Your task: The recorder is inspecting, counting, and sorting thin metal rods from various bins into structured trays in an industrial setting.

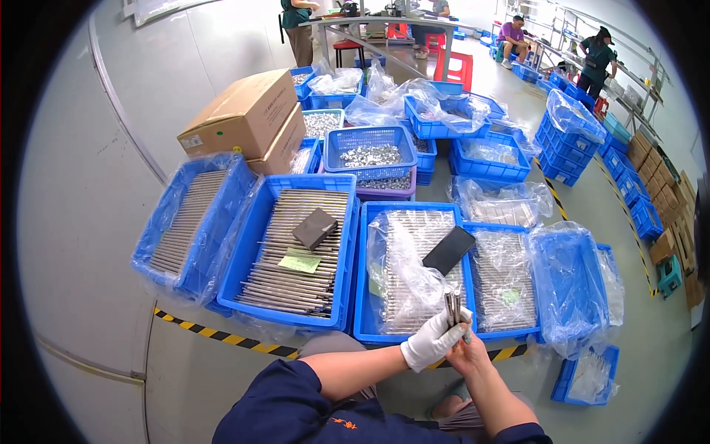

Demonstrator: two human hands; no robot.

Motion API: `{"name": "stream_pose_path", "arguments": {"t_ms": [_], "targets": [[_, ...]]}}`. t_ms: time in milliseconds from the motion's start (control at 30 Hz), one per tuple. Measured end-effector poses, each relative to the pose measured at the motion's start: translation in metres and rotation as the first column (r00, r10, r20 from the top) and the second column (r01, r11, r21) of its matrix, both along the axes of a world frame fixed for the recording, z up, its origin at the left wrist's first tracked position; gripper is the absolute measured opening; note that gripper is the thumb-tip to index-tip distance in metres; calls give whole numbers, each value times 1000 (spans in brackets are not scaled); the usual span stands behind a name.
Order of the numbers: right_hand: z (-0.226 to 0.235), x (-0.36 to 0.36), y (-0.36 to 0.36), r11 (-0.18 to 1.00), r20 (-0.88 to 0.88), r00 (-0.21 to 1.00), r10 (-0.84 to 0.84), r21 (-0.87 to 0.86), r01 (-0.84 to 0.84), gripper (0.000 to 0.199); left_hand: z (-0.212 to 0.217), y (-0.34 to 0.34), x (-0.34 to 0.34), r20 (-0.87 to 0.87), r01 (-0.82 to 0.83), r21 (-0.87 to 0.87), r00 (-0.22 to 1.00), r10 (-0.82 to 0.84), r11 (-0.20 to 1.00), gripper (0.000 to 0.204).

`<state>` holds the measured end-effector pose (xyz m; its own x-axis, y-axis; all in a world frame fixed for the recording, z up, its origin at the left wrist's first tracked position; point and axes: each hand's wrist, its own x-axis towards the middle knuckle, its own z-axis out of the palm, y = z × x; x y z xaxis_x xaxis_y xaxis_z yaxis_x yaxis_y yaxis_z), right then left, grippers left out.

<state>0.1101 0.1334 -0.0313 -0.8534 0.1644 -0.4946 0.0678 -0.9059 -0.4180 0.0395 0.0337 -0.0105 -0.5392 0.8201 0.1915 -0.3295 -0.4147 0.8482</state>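
My left hand (429,342), in a white glove, is closed around a few short metal rods (452,309) that stand up from its fingers. Bare and pressed against the glove, my right hand (467,357) has its fingers curled at the lower part of the same rods; the glove partly hides its grip. Just beyond my hands is a blue crate (360,296) of metal rods, partly covered by clear plastic film (403,274). On those rods lies a black phone (449,250). To the left, another blue crate (240,274) holds long rods, a dark block (316,228) and a green paper slip (299,263).
Cardboard boxes (240,111) are stacked at the left behind the crates. A blue basket (370,137) of small metal parts stands mid-way. More blue crates (569,288) line the right. Yellow-black tape (222,334) marks the floor. Several people are farther back, near a workbench (381,21) and shelving.
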Motion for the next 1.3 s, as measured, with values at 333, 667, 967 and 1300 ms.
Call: {"name": "stream_pose_path", "arguments": {"t_ms": [333,667,967,1300], "targets": [[-28,0,2,993,-158,985,62,-91,-77,25,-3,2,3,50,82,-24,995,-81,996,18],[-24,2,3,995,-94,993,68,-72,-75,23,-3,4,4,75,79,-41,994,-75,996,20],[-12,1,1,995,0,996,85,-51,-85,22,-3,2,3,75,70,-62,995,-65,996,24],[-5,1,4,994,-92,991,99,-31,-102,26,1,0,4,31,62,-48,998,-60,997,26]]}}
